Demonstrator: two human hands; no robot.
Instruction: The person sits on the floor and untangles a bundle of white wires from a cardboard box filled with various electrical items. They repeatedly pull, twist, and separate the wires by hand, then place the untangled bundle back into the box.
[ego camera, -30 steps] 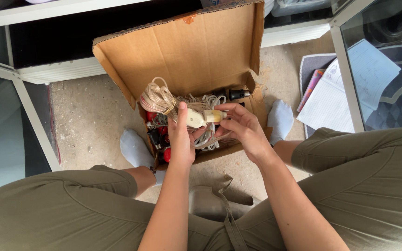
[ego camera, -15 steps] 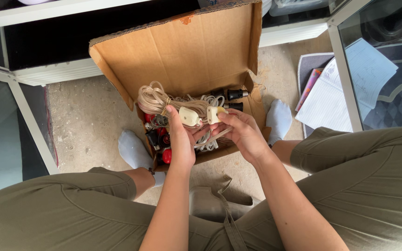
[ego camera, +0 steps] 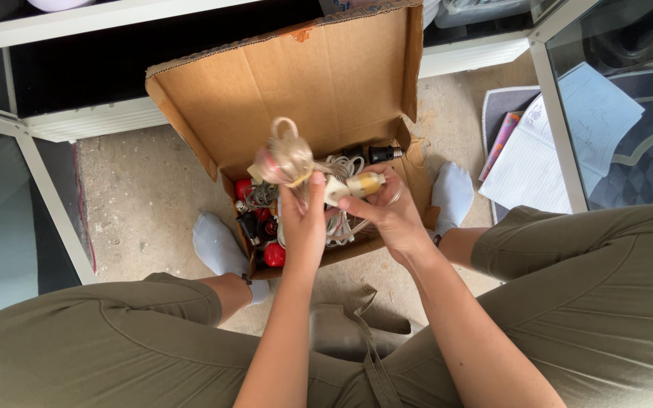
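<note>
An open cardboard box (ego camera: 319, 83) stands on the floor between my feet, its lid tipped up. Inside lie red bulbs (ego camera: 274, 255), black sockets (ego camera: 384, 154) and white cord (ego camera: 341, 165). My left hand (ego camera: 304, 219) grips a coiled bundle of clear beige wire (ego camera: 289, 157), raised upright above the box. My right hand (ego camera: 388, 215) holds a cream plug (ego camera: 357, 186) at the end of that wire, next to my left thumb.
A white shelf frame (ego camera: 92, 113) runs behind the box. At the right are a glass panel with a white post (ego camera: 561, 128), lined paper (ego camera: 538, 162) and a pink book (ego camera: 502, 143). My socked feet (ego camera: 217, 242) flank the box; a grey stool (ego camera: 349, 329) sits under me.
The left hand has turned the wire coil upright and lifted it. The two cream parts that were apart half a second ago are together again in the right hand.
</note>
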